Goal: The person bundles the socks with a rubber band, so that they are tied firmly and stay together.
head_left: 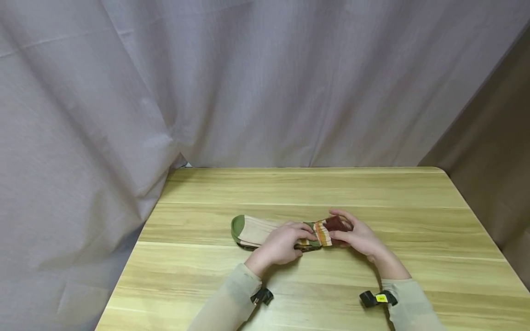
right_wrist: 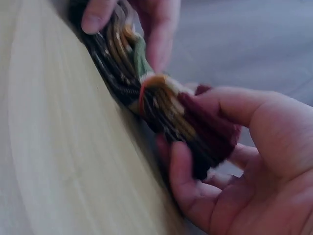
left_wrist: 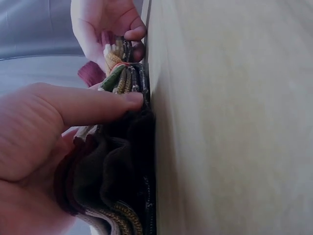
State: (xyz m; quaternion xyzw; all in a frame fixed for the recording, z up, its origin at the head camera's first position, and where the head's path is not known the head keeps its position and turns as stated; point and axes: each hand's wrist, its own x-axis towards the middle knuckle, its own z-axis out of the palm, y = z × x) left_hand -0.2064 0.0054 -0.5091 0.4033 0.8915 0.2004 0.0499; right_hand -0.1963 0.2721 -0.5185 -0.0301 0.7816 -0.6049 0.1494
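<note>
A stacked bundle of socks (head_left: pixel 254 231) lies lengthwise on the wooden table, its cream top sock showing a green toe at the left. Toward the cuffs, a thin orange-red band (right_wrist: pixel 142 95) cinches the layers together. My left hand (head_left: pixel 281 242) grips the bundle around its middle, thumb on the near side and fingers over the top. At the right end, my right hand (head_left: pixel 359 236) holds the maroon cuffs (right_wrist: pixel 212 125) between thumb and fingers. Dark and mustard sock layers (left_wrist: pixel 120 176) show beneath the left thumb. The undersides of the socks are hidden.
The light wood-grain table (head_left: pixel 331 294) stretches around the socks on all sides. A grey curtain (head_left: pixel 265 92) hangs behind its far edge and down the left side. Darker brown cloth (head_left: pixel 492 151) hangs at the right. Black straps with small devices (head_left: pixel 378 299) circle both wrists.
</note>
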